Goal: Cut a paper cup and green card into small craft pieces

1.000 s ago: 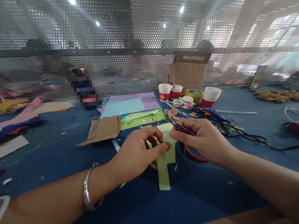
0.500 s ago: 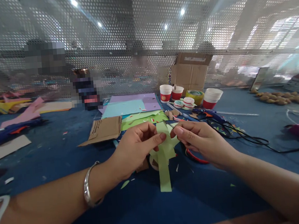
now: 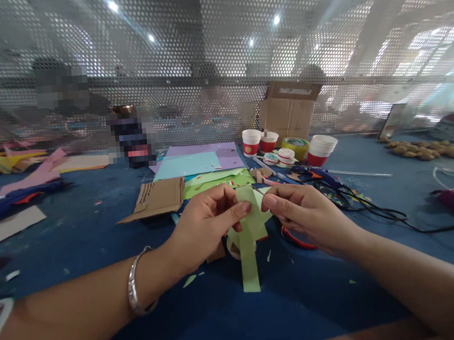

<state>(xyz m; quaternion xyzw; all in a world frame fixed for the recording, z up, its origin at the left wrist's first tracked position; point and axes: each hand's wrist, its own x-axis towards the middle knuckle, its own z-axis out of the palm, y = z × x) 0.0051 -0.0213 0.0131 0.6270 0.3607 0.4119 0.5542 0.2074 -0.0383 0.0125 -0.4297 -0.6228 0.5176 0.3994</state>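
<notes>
My left hand (image 3: 215, 218) is closed, with thumb and fingers pinching a pale green paper piece (image 3: 250, 262) whose long strip hangs down over the table. Opposite it, my right hand (image 3: 309, 210) grips a thin, pointed metal tool (image 3: 258, 190); its tip lies at the upper edge of the green paper, and the rest is hidden by the fingers. Under the right hand shows a red curved handle or loop (image 3: 300, 239), partly covered. Behind the hanging strip is a small pale round thing (image 3: 233, 248), mostly hidden.
Cardboard (image 3: 156, 197) and coloured paper sheets (image 3: 189, 163) lie ahead. Paper cups (image 3: 251, 143), a yellow-green tape roll (image 3: 296, 144) and a blue glue gun (image 3: 321, 174) with a black cord stand or lie to the right. A perforated screen (image 3: 190, 105) rises behind the table.
The metal tool's tip has shifted slightly against the green paper, and the paper has tilted a little. Both hands stay almost in place.
</notes>
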